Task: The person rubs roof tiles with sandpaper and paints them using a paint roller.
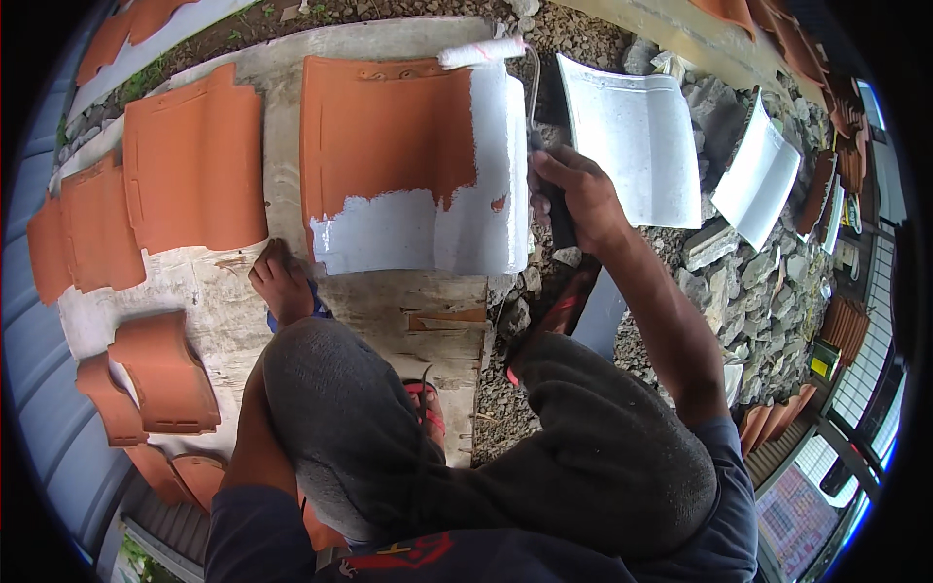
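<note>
My right hand [583, 199] is wrapped round the dark handle of a paint roller [481, 51], at the right edge of a curved clay roof tile [389, 131]. The white roller sleeve lies across the tile's far right edge, on a bent wire frame. Pale whitish paint covers the tile's right side and near part; the rest is bare orange. My left hand [280, 282] rests on the wooden board [379, 311] by the tile's near left corner, fingers bent down and holding nothing visible. Something blue shows at that wrist.
Unpainted orange tiles [194, 160] lie at the left, with more [163, 374] nearer me. To the right, a white-coated tile [637, 141] and another [758, 180] rest on broken stones [748, 291]. My knees and sandaled foot [425, 408] are close to the board's near part.
</note>
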The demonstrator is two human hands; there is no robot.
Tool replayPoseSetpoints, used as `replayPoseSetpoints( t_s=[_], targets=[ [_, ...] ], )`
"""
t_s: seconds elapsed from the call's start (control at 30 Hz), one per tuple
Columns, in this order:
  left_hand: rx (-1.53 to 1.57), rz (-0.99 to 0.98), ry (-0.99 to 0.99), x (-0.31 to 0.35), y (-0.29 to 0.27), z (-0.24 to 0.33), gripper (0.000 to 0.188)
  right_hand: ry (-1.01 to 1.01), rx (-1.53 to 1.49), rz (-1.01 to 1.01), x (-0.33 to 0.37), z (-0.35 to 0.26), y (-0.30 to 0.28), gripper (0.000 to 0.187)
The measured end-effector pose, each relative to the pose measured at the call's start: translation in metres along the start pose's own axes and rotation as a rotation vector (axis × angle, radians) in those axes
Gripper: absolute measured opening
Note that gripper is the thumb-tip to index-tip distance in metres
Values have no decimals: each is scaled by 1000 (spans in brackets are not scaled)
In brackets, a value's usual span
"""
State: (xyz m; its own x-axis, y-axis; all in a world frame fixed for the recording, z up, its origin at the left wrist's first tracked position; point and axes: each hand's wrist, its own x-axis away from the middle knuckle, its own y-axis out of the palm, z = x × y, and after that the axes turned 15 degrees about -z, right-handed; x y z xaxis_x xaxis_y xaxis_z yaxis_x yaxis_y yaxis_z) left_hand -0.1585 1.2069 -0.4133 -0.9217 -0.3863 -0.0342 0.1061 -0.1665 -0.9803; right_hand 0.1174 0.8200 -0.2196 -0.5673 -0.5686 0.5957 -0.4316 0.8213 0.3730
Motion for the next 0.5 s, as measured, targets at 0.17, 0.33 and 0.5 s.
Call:
replayPoseSetpoints(
  t_s=[0.17,0.33,0.5],
  targets=[
    [36,-25,5,-5,0,-3,49,64,-132,-58,35,18,-8,23],
    [-7,-16,7,-7,-2,2,44,-12,-62,-50,-11,-7,-15,24],
    [-17,-21,-40,6,-2,-10,47,133,410,-24,13,-14,-27,22]
  ],
)
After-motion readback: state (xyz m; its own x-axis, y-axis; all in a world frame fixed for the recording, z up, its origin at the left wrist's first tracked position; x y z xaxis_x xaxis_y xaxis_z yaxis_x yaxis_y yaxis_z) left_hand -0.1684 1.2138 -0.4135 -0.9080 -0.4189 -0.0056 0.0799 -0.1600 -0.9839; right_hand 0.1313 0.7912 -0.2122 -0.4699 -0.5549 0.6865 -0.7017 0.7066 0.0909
